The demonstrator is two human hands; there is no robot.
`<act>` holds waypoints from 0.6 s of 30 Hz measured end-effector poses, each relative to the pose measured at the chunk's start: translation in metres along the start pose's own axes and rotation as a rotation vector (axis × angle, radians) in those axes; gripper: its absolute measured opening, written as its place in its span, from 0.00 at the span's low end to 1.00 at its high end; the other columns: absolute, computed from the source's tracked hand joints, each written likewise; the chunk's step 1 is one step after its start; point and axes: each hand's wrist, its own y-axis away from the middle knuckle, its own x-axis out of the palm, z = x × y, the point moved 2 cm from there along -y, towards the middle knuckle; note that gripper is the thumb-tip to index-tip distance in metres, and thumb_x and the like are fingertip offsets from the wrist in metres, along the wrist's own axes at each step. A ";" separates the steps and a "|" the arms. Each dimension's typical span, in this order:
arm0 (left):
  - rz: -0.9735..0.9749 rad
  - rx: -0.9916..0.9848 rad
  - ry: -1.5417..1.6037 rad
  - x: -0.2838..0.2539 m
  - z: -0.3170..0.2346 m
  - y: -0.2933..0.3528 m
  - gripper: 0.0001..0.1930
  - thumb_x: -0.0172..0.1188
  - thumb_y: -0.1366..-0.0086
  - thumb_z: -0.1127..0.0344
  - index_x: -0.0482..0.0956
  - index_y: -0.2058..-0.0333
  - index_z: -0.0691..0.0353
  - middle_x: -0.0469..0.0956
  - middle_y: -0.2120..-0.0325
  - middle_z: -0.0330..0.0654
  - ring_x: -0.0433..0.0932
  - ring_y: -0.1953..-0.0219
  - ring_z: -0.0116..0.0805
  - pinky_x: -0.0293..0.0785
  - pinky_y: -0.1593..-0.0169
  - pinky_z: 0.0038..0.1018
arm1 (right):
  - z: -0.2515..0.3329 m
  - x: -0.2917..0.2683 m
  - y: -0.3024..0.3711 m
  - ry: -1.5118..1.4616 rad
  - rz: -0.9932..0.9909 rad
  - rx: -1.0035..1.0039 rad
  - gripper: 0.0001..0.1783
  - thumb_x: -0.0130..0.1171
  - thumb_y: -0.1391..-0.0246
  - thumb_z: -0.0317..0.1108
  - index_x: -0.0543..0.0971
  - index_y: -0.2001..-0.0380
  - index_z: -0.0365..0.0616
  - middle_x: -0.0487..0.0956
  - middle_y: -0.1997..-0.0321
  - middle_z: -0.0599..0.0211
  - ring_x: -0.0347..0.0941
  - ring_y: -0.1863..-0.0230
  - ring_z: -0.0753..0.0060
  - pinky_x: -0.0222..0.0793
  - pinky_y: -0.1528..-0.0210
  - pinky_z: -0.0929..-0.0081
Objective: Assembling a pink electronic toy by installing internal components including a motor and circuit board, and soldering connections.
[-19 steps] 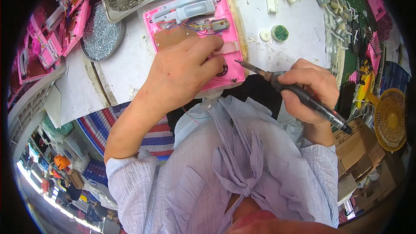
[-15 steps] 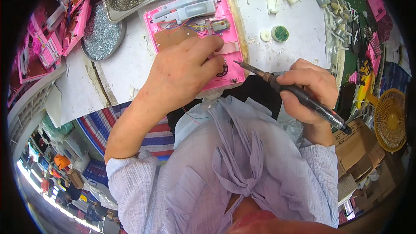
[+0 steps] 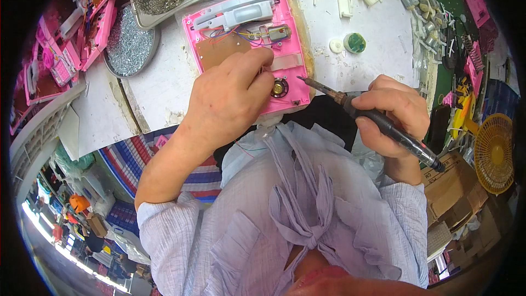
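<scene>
Ok, R hand (image 3: 404, 108) grips iron (image 3: 388, 126) nr case (image 3: 296, 38) edge, gap to L hand (image 3: 226, 96), its grip unclear

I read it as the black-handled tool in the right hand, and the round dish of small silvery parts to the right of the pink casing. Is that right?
Not quite: the round dish of small silvery parts lies to the left of the pink casing, as the head view shows. The black-handled tool is in the right hand.

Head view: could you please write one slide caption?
Left hand over an open pink plastic housing, right hand holding a slim black-handled soldering iron.
</scene>
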 end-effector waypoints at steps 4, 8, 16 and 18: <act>-0.083 -0.079 0.058 0.002 -0.004 0.012 0.13 0.69 0.48 0.71 0.84 0.61 0.60 0.78 0.57 0.44 0.81 0.62 0.40 0.79 0.65 0.34 | -0.001 -0.003 0.003 -0.004 -0.030 -0.010 0.15 0.70 0.58 0.25 0.82 0.63 0.37 0.79 0.77 0.63 0.71 0.80 0.70 0.63 0.78 0.74; -0.050 -0.031 0.060 0.000 -0.013 0.015 0.17 0.72 0.49 0.71 0.86 0.58 0.56 0.78 0.59 0.43 0.78 0.64 0.39 0.74 0.65 0.35 | -0.009 -0.008 0.010 -0.029 -0.084 -0.018 0.16 0.70 0.60 0.22 0.82 0.62 0.38 0.79 0.77 0.65 0.70 0.81 0.71 0.62 0.79 0.75; -0.085 -0.055 -0.004 0.012 -0.019 0.012 0.17 0.75 0.51 0.69 0.87 0.60 0.54 0.76 0.61 0.40 0.75 0.65 0.37 0.66 0.62 0.34 | -0.008 -0.049 0.064 0.045 -0.389 0.201 0.14 0.66 0.53 0.26 0.82 0.61 0.31 0.80 0.70 0.62 0.72 0.73 0.77 0.64 0.71 0.78; -0.113 -0.074 -0.020 0.013 -0.023 0.015 0.17 0.75 0.51 0.70 0.87 0.60 0.54 0.76 0.61 0.40 0.75 0.65 0.38 0.66 0.61 0.33 | -0.015 -0.065 0.092 0.039 -0.618 0.296 0.15 0.64 0.49 0.27 0.81 0.58 0.31 0.81 0.65 0.63 0.73 0.68 0.79 0.64 0.65 0.82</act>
